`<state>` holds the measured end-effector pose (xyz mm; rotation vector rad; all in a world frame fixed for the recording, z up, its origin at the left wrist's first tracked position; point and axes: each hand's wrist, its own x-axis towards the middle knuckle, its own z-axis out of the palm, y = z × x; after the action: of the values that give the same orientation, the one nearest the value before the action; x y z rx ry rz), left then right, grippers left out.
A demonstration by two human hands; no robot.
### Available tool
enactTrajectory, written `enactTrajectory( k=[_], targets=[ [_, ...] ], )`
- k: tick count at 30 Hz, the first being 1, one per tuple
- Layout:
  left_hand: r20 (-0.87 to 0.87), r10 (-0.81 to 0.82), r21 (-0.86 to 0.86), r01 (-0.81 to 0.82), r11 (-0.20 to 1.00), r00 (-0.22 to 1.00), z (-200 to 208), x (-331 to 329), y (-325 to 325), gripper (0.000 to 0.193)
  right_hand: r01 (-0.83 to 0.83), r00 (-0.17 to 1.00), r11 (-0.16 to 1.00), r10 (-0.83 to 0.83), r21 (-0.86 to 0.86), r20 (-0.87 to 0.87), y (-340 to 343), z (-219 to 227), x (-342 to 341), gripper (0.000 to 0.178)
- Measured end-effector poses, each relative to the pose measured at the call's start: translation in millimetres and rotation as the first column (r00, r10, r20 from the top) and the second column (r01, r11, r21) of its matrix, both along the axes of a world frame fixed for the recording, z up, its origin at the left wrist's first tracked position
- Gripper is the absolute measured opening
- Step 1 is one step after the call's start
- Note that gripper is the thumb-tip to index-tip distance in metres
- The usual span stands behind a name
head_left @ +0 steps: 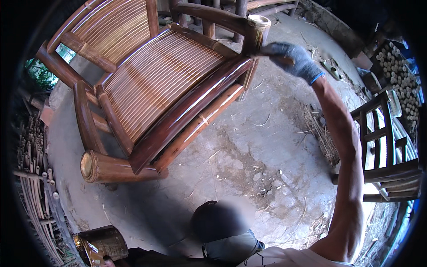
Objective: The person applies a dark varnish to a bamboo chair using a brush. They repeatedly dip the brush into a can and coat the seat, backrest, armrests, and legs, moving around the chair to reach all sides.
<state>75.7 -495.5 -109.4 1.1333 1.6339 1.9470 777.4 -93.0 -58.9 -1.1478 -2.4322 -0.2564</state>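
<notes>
A glossy brown bamboo chair [164,71] with a slatted seat fills the upper left. My right hand [291,61], in a grey glove with a blue cuff, reaches to the chair's far front post [255,38]. Its fingers are closed around what looks like a brush [267,51], blurred, with its tip against the post. At the lower left, a metal can [106,242] is tilted, its mouth stained brown and shiny. A small part of my left hand [108,261] shows at the can's rim, gripping it; the other fingers are hidden.
Another bamboo frame [378,138] stands at the right, below stacked cut poles [398,73]. Thin bamboo sticks [33,151] are piled at the left. Debris lies on the concrete floor [262,133]. A dark rounded shape [213,224], partly blurred, is at the lower middle.
</notes>
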Motion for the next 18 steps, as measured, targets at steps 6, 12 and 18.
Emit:
enactTrajectory(
  k=[6, 12, 18],
  targets=[
    [-0.13, 0.075, -0.047, -0.081, 0.996, 0.989, 13, 17, 8, 0.055, 0.047, 0.955, 0.963, 0.034, 0.265, -0.293, -5, 55, -4, 0.035],
    [-0.032, -0.051, 0.013, 0.051, 0.999, 0.998, 13, 9, 15, 0.062, 0.213, 0.976, 0.805, -0.204, 0.554, -0.079, -19, -3, -32, 0.051],
    [0.043, -0.078, 0.019, 0.077, 0.997, 0.996, 16, -3, 3, 0.063, 0.215, 0.975, 0.895, -0.216, 0.39, -0.042, -29, -26, -45, 0.053]
  ],
)
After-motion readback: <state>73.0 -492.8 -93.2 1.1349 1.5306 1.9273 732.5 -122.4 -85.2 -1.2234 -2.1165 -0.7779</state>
